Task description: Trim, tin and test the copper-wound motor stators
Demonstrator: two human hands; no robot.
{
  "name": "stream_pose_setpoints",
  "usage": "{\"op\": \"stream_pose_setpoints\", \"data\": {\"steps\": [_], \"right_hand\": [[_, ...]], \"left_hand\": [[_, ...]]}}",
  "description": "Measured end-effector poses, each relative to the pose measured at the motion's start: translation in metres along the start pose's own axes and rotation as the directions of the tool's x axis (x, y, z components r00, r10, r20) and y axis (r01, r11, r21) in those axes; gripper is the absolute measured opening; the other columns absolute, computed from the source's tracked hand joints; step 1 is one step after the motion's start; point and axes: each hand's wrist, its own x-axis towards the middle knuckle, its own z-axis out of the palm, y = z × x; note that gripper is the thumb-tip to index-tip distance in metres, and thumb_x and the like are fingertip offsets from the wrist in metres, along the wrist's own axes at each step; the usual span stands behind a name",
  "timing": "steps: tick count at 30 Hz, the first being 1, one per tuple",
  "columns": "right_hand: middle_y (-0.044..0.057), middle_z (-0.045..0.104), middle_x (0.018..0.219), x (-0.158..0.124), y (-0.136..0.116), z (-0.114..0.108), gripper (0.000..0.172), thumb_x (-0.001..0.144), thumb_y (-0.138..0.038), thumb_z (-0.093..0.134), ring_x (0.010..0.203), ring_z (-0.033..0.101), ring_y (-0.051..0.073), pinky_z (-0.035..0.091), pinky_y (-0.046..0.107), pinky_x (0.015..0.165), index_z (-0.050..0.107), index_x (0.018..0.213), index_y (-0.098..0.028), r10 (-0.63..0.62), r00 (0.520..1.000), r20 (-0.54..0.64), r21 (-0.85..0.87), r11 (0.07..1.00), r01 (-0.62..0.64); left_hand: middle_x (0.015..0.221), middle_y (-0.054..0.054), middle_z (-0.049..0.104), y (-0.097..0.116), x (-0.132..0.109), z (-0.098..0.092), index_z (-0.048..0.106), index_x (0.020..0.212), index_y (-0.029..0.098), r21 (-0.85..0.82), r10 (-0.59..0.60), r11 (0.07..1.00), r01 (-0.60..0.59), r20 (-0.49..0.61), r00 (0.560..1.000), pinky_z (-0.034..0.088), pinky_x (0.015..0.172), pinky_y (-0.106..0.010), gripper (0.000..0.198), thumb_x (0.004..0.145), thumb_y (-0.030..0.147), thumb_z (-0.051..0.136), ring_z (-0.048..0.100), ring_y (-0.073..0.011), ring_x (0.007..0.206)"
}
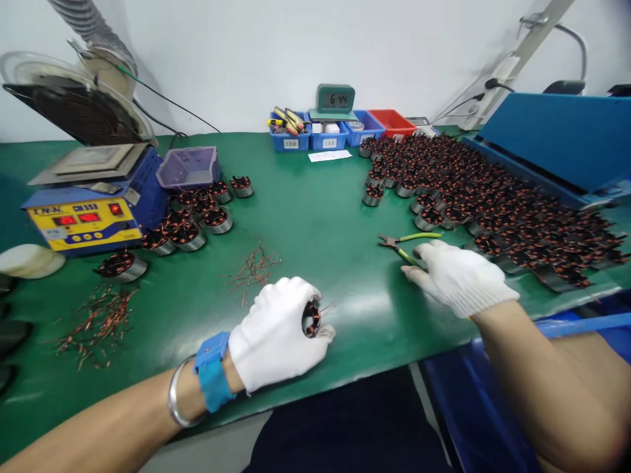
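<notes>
My left hand (pixel 280 335), in a white glove, is closed around a motor stator (pixel 311 319) with copper windings. It is held just above or on the green bench top, and the glove hides most of its body; thin wire ends stick out on the right. My right hand (pixel 458 276), also gloved, is at the green-handled side cutters (pixel 389 242). Thumb and fingers are apart on either side of the lower handle's end; whether they touch it I cannot tell. The cutters' jaws point left. Between the hands and the solder pot lie copper wire clippings (pixel 256 266).
Many stators (pixel 458 177) crowd the right side beside a blue machine (pixel 557 141). More stators (pixel 190 233) stand left, near a blue-yellow solder pot (pixel 89 220) and purple bin (pixel 190 167). Another clippings heap (pixel 101 322) lies left. Blue bins (pixel 290 141) and a clock (pixel 336 98) stand behind.
</notes>
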Motion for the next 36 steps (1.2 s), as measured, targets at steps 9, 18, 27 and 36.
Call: {"op": "stream_pose_setpoints", "data": {"steps": [9,18,27,36], "right_hand": [[0.017,0.053,0.124,-0.005,-0.050,0.008,0.062,0.082,-0.058,0.054,0.106,0.055,0.033,0.043,0.040,0.082,0.049,0.127,-0.016,-0.184,0.972,-0.147,-0.004,0.983,0.186],[0.023,0.038,0.140,0.003,-0.046,0.033,0.095,0.068,-0.059,0.062,0.130,0.032,0.039,0.030,0.056,0.098,0.028,0.144,-0.015,-0.159,0.985,-0.060,0.148,0.975,0.166],[0.013,0.046,0.133,-0.003,-0.035,0.022,0.087,0.068,-0.027,0.058,0.114,0.049,0.030,0.043,0.040,0.089,0.022,0.148,-0.023,-0.279,0.958,-0.074,0.178,0.941,0.288],[0.017,0.051,0.121,-0.002,-0.051,0.028,0.060,0.083,-0.024,0.045,0.102,0.051,0.033,0.046,0.042,0.081,0.036,0.142,-0.016,-0.035,0.987,-0.154,0.173,0.983,0.062]], "left_hand": [[0.081,-0.003,0.059,-0.002,0.001,0.011,0.059,0.083,0.022,0.041,0.027,0.999,-0.027,0.000,1.000,0.041,0.070,-0.034,0.014,0.077,0.017,0.047,0.056,-0.0203,0.076],[0.073,-0.003,0.061,-0.013,0.007,0.018,0.060,0.079,0.020,0.161,0.234,0.961,-0.224,-0.046,0.971,0.037,0.071,-0.037,0.019,0.087,0.023,0.044,0.055,-0.0202,0.070],[0.086,-0.005,0.067,-0.006,0.003,0.021,0.060,0.102,0.020,0.056,0.089,0.995,-0.081,-0.162,0.983,0.040,0.081,-0.040,0.027,0.083,0.040,0.056,0.061,-0.0242,0.084],[0.088,-0.005,0.066,-0.009,0.004,0.018,0.063,0.082,0.020,-0.005,0.099,0.995,-0.100,-0.085,0.991,0.041,0.081,-0.039,0.017,0.088,0.028,0.048,0.059,-0.0221,0.086]]}}
